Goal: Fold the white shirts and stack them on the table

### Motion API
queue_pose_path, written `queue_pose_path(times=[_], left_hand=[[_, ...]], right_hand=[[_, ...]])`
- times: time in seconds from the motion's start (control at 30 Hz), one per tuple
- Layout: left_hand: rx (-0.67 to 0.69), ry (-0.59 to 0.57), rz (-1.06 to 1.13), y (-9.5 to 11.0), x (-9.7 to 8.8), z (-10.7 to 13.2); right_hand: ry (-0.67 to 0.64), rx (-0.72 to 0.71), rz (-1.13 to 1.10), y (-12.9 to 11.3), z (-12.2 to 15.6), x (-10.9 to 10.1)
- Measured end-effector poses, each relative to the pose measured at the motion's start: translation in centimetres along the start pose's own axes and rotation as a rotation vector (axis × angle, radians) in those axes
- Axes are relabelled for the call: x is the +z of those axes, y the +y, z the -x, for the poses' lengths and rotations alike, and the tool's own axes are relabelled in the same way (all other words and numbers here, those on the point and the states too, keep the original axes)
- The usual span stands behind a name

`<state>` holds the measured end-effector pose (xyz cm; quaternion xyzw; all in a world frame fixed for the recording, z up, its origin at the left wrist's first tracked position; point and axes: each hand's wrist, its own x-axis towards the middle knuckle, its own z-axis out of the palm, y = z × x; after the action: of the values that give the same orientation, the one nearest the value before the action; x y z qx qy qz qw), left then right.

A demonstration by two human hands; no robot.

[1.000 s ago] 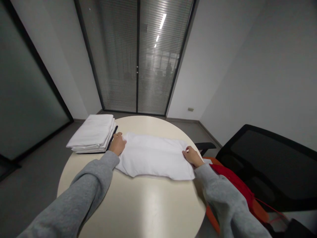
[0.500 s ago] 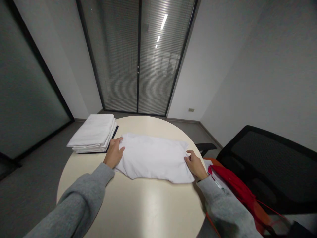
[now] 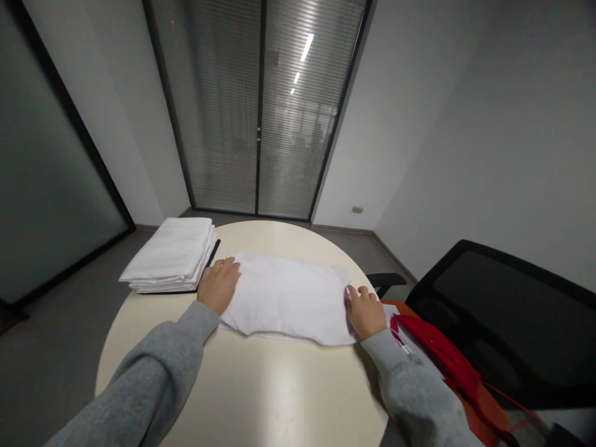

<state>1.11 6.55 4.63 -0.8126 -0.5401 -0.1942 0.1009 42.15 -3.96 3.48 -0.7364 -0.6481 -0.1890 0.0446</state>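
A folded white cloth [image 3: 286, 298] lies across the middle of a round cream table [image 3: 261, 385]. My left hand [image 3: 218, 287] rests flat on the cloth's left end, fingers stretched out. My right hand [image 3: 367, 310] lies on the cloth's right end at the table's edge, fingers extended and pressing down. Both arms wear grey sleeves.
A stack of folded white cloths [image 3: 170, 254] sits on a dark board at the table's far left. A black mesh chair [image 3: 503, 310] stands to the right, with a red and orange bag [image 3: 447, 366] beside it. Glass doors with blinds [image 3: 258, 105] are behind the table.
Both hands have gone from gripping the cloth's far corners to lying flat on its ends. The cloth looks slightly narrower and smoother.
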Motion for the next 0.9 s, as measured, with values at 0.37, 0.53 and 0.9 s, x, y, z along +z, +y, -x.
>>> queue_pose_path(times=[0.37, 0.53, 0.9], left_hand=[[-0.045, -0.257, 0.165, 1.0, 5.9, -5.2], [-0.191, -0.349, 0.120, -1.3, 6.9, -4.7], [-0.044, -0.202, 0.041, 0.8, 4.3, -6.9]], right_hand=[[-0.191, -0.086, -0.231, -6.2, -7.3, 2.4], [-0.359, 0.107, -0.268, -2.6, -8.5, 6.4], [-0.182, -0.004, -0.103, -5.1, -8.3, 2.2]])
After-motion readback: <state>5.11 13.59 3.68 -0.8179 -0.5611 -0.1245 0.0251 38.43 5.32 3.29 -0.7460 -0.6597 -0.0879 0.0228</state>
